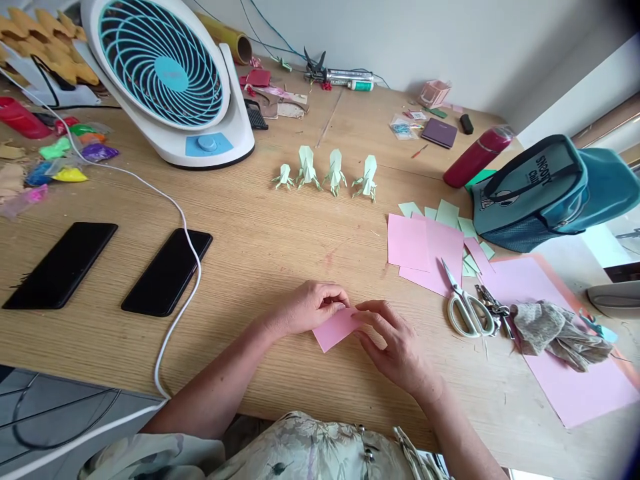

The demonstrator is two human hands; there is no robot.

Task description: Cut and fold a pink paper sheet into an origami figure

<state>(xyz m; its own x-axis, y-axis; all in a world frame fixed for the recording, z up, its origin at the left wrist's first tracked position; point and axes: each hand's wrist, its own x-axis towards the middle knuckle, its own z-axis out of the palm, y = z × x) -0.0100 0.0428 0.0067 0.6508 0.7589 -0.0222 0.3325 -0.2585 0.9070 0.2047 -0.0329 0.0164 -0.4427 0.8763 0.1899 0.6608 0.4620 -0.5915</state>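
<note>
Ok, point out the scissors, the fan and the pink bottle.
Scissors (472,316): head view, on the handle.
Fan (171,74): head view, on the blue hub of the grille.
Pink bottle (472,160): head view, on the body.

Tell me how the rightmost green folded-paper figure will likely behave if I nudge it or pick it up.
The figure is folded paper, so it should feel very light and probably slide at a slight push. Its tall body on thin, splayed legs suggests it could tip. Those narrow legs would likely bend or crease if pinched.
</note>
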